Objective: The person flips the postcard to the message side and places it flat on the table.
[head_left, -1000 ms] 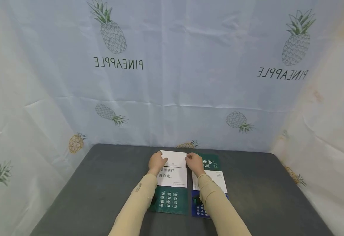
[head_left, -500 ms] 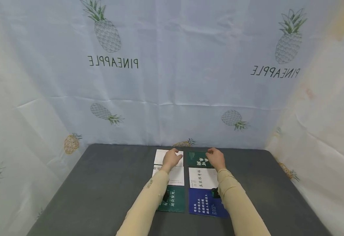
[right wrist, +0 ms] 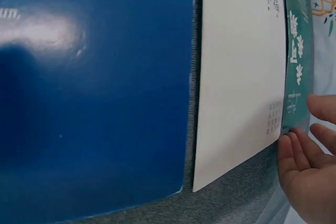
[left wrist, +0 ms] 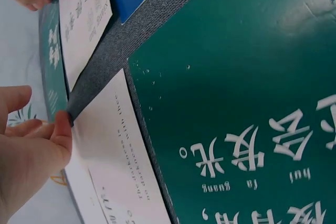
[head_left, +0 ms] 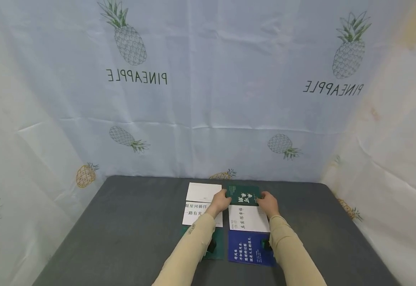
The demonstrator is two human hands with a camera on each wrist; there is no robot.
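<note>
Postcards lie flat in two columns of three. At the far end of the right column is a green postcard (head_left: pixel 243 194) with white writing. My left hand (head_left: pixel 220 202) has its fingertips right at that card's left edge, thumb apart from the fingers. On the opposite side, my right hand (head_left: pixel 269 204) touches the right edge, fingers loosely bent in the right wrist view. Below it lie a white postcard (right wrist: pixel 239 82) and a blue postcard (right wrist: pixel 100 103). The left column holds a plain white postcard (head_left: pixel 201 192), a white postcard with black text (head_left: pixel 191 212) and a green postcard (left wrist: pixel 236 77), partly hidden by my sleeve.
The cards lie on a dark grey table (head_left: pixel 133 230). A narrow strip of table separates the two columns. A pale curtain (head_left: pixel 208 99) with pineapple prints hangs behind the table and along its sides.
Both hands have left the sides of the far white card in the left column and moved right, to the sides of the far green card. The view has shifted slightly.
</note>
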